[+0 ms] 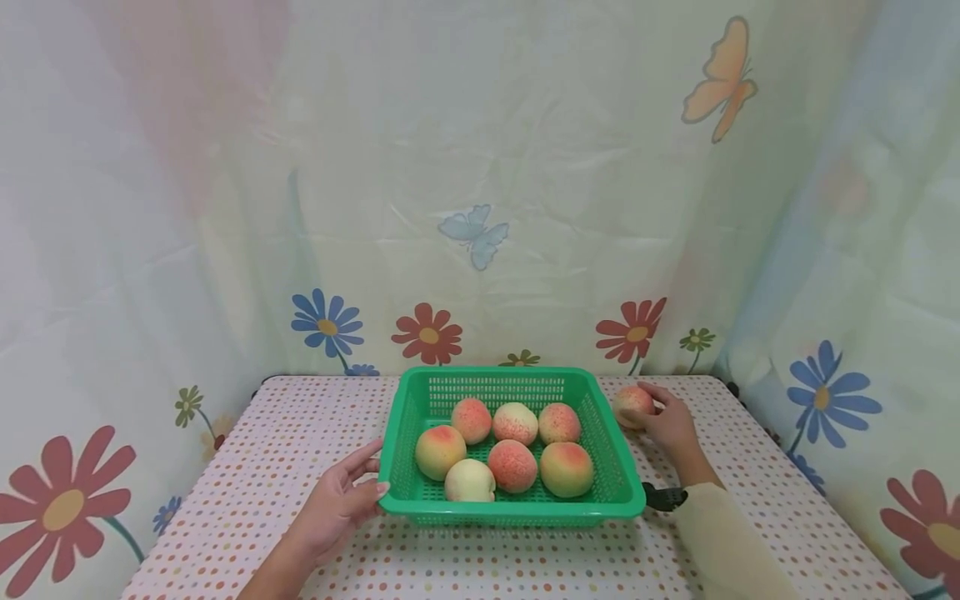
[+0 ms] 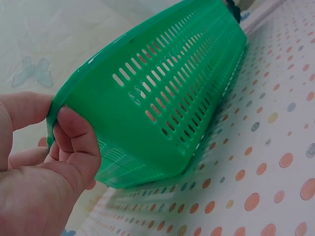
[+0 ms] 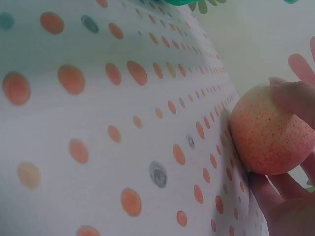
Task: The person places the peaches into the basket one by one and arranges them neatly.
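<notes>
Head view: right hand (image 1: 670, 425) grips peach (image 1: 632, 404) beside basket (image 1: 615, 467).

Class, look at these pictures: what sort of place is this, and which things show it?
Probably a small staged tabletop booth, not a kitchen: a table under a polka-dot cloth, closed in by flower-and-butterfly curtains, with only a green basket of peaches on it.
</notes>
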Demonstrator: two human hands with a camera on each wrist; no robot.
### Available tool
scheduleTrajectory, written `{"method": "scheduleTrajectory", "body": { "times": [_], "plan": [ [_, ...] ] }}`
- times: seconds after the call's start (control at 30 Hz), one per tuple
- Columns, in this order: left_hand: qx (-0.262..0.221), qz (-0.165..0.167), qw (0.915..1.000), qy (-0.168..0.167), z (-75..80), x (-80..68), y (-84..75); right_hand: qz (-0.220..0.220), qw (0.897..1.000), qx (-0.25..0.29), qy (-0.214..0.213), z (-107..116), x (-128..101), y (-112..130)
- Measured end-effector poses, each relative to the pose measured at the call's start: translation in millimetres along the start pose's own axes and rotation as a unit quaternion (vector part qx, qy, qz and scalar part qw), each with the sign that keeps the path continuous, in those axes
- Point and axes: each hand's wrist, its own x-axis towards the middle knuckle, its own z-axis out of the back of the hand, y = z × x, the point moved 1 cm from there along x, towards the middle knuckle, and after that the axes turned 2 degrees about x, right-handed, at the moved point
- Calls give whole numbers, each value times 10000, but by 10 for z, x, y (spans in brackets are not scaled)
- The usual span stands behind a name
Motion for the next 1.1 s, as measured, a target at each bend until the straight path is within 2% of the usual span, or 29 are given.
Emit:
{"method": "scheduleTrajectory", "body": {
  "times": [0.33,0.53,0.77,1.1],
  "plan": [
    [10,-36,9999,97,-15,-11,-17,96,9999,126,-23,-13,14,-32],
    [-18,53,10000,-23,-6,4,-24,82,9998,195,24,-16,1,-12],
    [30,-75,9999,63,0,18,-20,148,9994,308,12,0,-1,-11],
    [142,-35,9999,37,-13,-3,-53,135,9995,281,-47,-27,-19,-21]
  ]
}}
